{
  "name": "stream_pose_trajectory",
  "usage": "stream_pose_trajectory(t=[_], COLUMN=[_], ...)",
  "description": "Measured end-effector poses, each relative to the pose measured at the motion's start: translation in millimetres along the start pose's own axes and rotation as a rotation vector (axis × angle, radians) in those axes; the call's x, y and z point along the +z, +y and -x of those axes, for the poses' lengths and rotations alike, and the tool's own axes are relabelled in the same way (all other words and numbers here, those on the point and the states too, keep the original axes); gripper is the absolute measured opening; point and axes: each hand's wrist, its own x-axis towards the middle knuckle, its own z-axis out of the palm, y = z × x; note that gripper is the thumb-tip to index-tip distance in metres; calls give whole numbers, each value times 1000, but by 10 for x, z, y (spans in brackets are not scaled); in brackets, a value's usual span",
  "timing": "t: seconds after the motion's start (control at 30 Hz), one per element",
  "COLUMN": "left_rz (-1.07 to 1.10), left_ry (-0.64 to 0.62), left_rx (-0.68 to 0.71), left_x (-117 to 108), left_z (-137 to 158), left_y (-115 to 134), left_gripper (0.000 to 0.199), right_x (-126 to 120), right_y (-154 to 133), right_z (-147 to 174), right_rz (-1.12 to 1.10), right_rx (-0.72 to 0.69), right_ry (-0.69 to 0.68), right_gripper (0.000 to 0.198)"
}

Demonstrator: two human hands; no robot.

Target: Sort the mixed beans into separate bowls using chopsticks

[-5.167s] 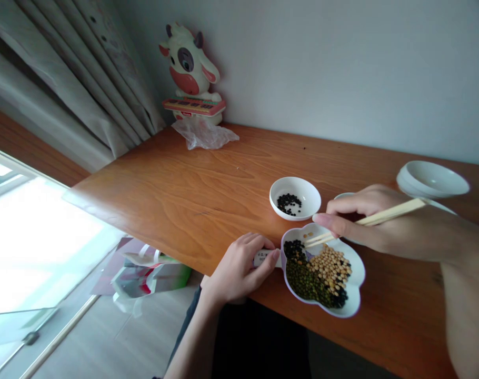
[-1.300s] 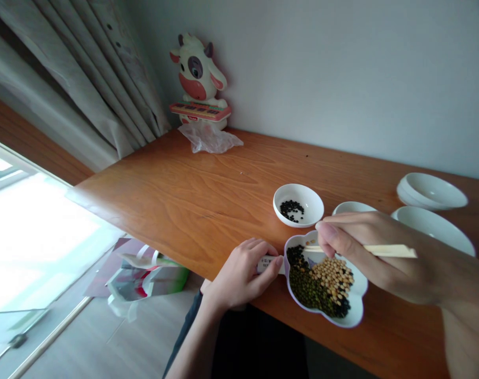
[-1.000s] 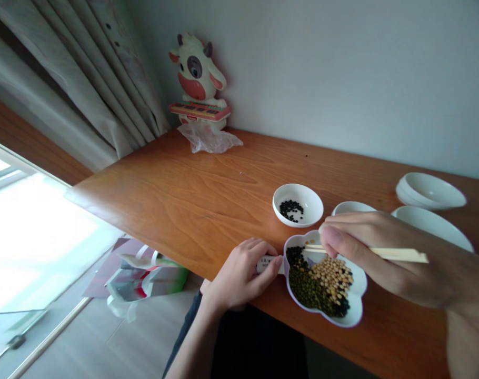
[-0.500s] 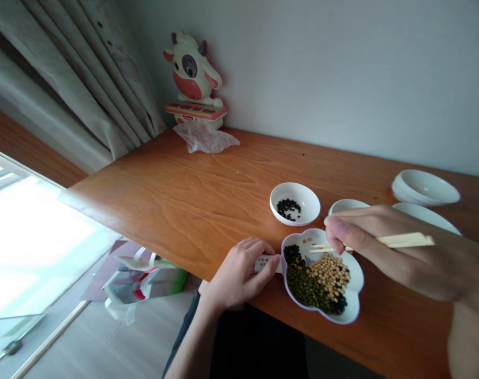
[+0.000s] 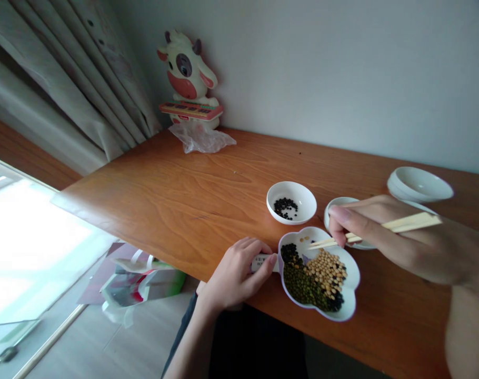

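Note:
My left hand (image 5: 243,273) is closed around the short handle of a white, purple-rimmed scalloped dish (image 5: 352,271) at the table's front edge. In the dish lie black beans (image 5: 290,254), green mung beans (image 5: 302,287) and pale yellow soybeans (image 5: 328,269), with a few soybeans apart near the far rim. My right hand (image 5: 381,231) grips a pair of light chopsticks (image 5: 407,223), their tips close together over the dish's upper part. Whether the tips pinch a bean is too small to tell. Just beyond the dish stands a white bowl (image 5: 306,202) with some black beans inside.
Behind my right hand are more white bowls (image 5: 419,184), partly hidden. A cow-shaped toy keyboard (image 5: 190,79) and a crumpled clear plastic bag (image 5: 202,139) sit at the back left. A paper bag (image 5: 132,279) is on the floor left of the table (image 5: 176,205).
My right hand has lifted and shifted slightly, tilting the chopsticks more steeply, and more of the bowl behind it shows. My left hand still holds the dish's handle. The view has shifted a little.

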Motion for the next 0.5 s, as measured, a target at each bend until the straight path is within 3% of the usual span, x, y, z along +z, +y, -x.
stream_pose_trajectory(t=[0.5], left_rz=[-4], left_ry=[9], left_rx=[14], left_x=[9], left_z=[5], left_y=[-10], left_gripper=[27], right_x=[-43], right_y=[74], right_z=[27], right_rz=[33], right_rx=[58], right_ry=[-24], right_gripper=[60])
